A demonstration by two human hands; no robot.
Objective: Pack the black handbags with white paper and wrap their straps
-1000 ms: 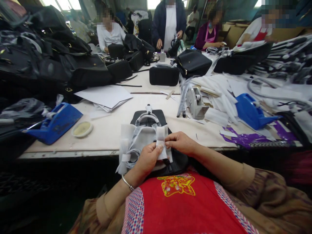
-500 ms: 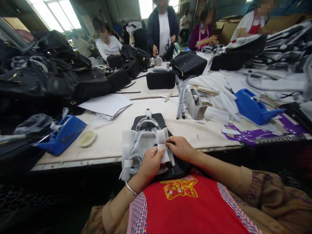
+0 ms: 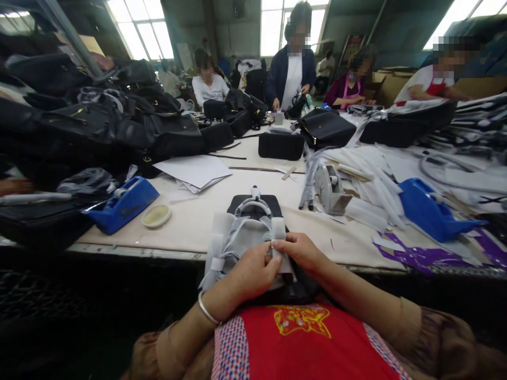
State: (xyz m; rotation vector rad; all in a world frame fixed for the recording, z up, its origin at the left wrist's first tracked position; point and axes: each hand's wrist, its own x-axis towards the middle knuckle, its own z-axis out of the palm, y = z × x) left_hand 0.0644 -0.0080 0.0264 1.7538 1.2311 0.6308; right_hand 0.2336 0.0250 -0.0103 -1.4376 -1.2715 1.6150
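Observation:
A black backpack (image 3: pixel 273 203) lies at the table's front edge, with its lower end against my red apron. Grey wrapping covers its top handle (image 3: pixel 253 202) and straps, and white foam sheet sticks out at its left side. A white foam strip (image 3: pixel 278 227) is wrapped around something on the bag's right side, probably a strap. My right hand (image 3: pixel 304 253) pinches this foam strip from the right, thumb on top. My left hand (image 3: pixel 253 270) is closed at the strip's left side, its fingertips partly hidden behind the strip and the hand itself.
Blue tape dispensers (image 3: pixel 125 205) stand left and right, and a grey one (image 3: pixel 331 190) beyond the bag. A round dish (image 3: pixel 156 216) and white sheets (image 3: pixel 194 171) lie left. Black bags (image 3: pixel 166 132) are heaped far left. Foam strips (image 3: pixel 364 174) pile up right. Several people work across the table.
The view has tilted up and shifted left. My right thumb now presses on the foam strip's front, and my left hand has turned more knuckles-up beside it.

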